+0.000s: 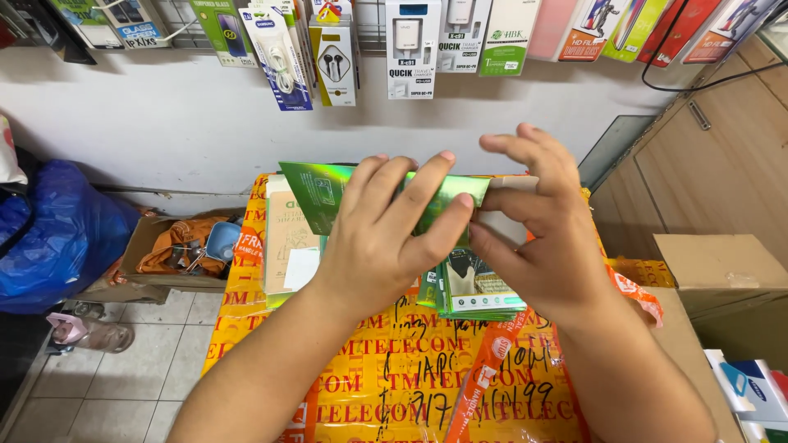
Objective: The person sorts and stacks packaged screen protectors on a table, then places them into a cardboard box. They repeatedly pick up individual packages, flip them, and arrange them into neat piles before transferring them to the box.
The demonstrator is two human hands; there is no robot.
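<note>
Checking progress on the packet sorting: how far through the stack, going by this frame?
Done: a stack of green packets lies on the yellow taped box, and a beige packet lies apart at the left. In hand: left hand and right hand together hold one shiny green packet above the stack. Left: cannot tell; nothing shows how many packets remain.

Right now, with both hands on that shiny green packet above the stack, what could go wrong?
1. The shiny green flat packet is pinched only by fingertips of the left hand and right hand; it might slip.
2. The stack of green flat packets beneath looks unevenly piled and could slide on the glossy yellow taped parcel, possibly off onto the tiled floor.
</note>
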